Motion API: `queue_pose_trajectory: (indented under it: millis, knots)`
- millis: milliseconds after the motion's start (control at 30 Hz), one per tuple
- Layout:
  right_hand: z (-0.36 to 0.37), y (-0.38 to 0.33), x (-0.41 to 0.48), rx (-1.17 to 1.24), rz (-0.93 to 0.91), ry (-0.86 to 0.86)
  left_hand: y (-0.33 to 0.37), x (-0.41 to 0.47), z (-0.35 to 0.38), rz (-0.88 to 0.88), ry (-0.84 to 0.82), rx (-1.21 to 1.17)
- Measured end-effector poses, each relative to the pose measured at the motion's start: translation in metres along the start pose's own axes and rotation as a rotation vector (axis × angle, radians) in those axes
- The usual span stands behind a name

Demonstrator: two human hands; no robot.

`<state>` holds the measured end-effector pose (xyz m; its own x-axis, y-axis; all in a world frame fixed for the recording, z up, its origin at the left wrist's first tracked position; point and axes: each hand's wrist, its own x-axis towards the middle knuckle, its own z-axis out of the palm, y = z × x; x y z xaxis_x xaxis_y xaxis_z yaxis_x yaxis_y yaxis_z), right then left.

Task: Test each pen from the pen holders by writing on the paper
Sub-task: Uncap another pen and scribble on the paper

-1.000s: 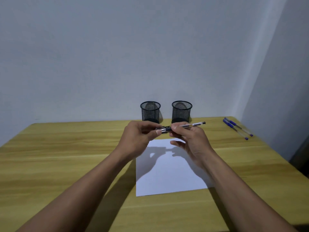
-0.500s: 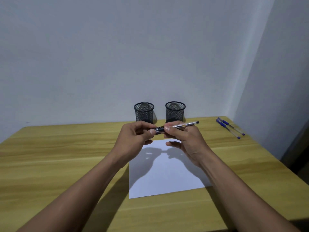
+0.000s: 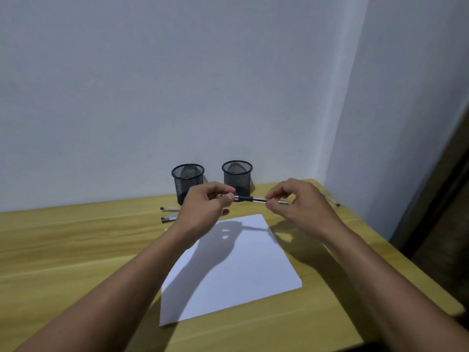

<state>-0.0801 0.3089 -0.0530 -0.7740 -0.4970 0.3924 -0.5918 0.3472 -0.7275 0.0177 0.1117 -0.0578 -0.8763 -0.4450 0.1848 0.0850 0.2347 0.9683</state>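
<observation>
The pen (image 3: 256,199) is hanging level in the air, just above the far edge of the paper (image 3: 236,270) and in front of the two mesh pen holders (image 3: 187,182). The left hand (image 3: 203,209) is pinching the dark cap end between thumb and fingertips, and the right hand (image 3: 302,204) is pinching the clear barrel, so both are closed on the same pen with a short stretch of it showing between them. To me it looks as if the person is pulling the cap off, or pushing it back on; I cannot tell which.

The risk I see is the cap giving way all at once: with both hands tugging outward, the pen or cap could jump free and roll across the table (image 3: 76,250), perhaps over the right edge, which is close. A bare tip swinging down could also be leaving a stray mark on the sheet, which appears blank from here.

Further out, two pens (image 3: 170,213) are lying on the left, beside the left holder, partly hidden by the left wrist. Another pen (image 3: 331,200) is lying at the far right corner, near the edge, where a careless elbow could be knocking it off. Mixing tested pens with untested ones is also possible, since both holders look empty.
</observation>
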Motion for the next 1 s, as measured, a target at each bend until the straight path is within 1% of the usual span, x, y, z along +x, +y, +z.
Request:
queue_pose_trajectory:
  millis: [133, 200, 267, 400, 567, 767, 867, 1000]
  knots:
    - [-0.022, 0.028, -0.002, -0.088, 0.071, 0.075, -0.002, 0.028, 0.040, 0.013, -0.029, 0.083]
    - [-0.033, 0.047, -0.003, -0.113, 0.132, 0.138, -0.005, 0.043, 0.063, 0.049, -0.024, 0.184]
    - [-0.042, 0.067, -0.003, -0.170, 0.206, 0.193, -0.008, 0.056, 0.085, 0.092, -0.051, 0.337]
    - [-0.046, 0.101, 0.001, -0.285, 0.359, 0.253, -0.025, 0.083, 0.124, 0.151, -0.200, 0.695]
    - [-0.029, 0.127, 0.021, -0.457, 0.434, 0.277, -0.048, 0.115, 0.154, 0.142, -0.375, 0.974]
    - [-0.012, 0.146, 0.047, -0.608, 0.429, 0.266, -0.058, 0.143, 0.165, 0.125, -0.465, 1.137]
    - [-0.007, 0.148, 0.052, -0.662, 0.424, 0.250, -0.061, 0.148, 0.165, 0.130, -0.491, 1.172]
    - [-0.007, 0.143, 0.049, -0.647, 0.374, 0.258, -0.063, 0.146, 0.163, 0.149, -0.486, 1.181]
